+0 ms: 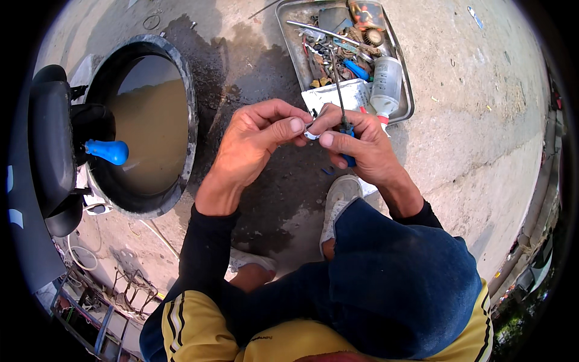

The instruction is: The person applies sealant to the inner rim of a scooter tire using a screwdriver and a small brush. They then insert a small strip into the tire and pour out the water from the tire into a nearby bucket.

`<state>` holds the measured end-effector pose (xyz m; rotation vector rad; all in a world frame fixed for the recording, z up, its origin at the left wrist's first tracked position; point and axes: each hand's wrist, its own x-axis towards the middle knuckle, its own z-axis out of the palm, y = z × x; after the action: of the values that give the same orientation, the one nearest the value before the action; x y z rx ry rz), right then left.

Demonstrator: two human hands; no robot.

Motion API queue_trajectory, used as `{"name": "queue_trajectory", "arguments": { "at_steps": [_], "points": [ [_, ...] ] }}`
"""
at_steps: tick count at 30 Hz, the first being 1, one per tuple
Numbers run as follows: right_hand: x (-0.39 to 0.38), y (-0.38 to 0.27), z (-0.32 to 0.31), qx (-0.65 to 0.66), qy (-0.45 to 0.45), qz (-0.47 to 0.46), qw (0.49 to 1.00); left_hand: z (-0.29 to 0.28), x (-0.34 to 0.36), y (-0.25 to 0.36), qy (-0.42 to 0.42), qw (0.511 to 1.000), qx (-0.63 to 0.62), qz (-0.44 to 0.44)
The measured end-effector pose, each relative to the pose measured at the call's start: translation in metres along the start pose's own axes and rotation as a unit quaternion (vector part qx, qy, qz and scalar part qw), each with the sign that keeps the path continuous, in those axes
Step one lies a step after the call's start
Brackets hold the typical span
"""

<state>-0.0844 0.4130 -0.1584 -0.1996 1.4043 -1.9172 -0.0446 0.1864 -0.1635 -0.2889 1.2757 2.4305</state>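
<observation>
In front of me my left hand (pixel 250 139) is closed, its thumb and forefinger pinching a small silvery-white curved band (pixel 312 134). My right hand (pixel 371 145) meets it there, with thumb and forefinger on the band's other side. That same hand also grips a screwdriver (pixel 340 90), its thin blade pointing away from me and its blue handle partly covered by the fingers. The exact kind of the band cannot be made out, since fingertips cover much of it.
Beyond my hands lies a metal tray (pixel 412 99) with loose tools, a white bottle (pixel 386 84), a white box (pixel 338 95) and a clear tub of small parts (pixel 367 13). A black basin (pixel 188 90) of muddy water stands left, beside a black object with a blue knob (pixel 107 152).
</observation>
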Motion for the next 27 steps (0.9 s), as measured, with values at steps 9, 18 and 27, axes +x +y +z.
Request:
{"name": "queue_trajectory", "arguments": {
  "at_steps": [9, 18, 27],
  "points": [
    [-0.004, 0.006, -0.009, 0.132, 0.024, 0.045, 0.99, -0.022, 0.013, 0.0, 0.199, 0.967, 0.029, 0.156],
    [0.001, 0.003, 0.001, 0.187, 0.065, 0.073, 0.977, -0.054, 0.013, -0.016, 0.237, 0.766, 0.563, 0.198],
    [0.01, 0.009, 0.001, 0.064, 0.101, 0.066, 0.991, -0.013, 0.003, 0.005, 0.039, 0.993, 0.111, -0.032]
  ]
}}
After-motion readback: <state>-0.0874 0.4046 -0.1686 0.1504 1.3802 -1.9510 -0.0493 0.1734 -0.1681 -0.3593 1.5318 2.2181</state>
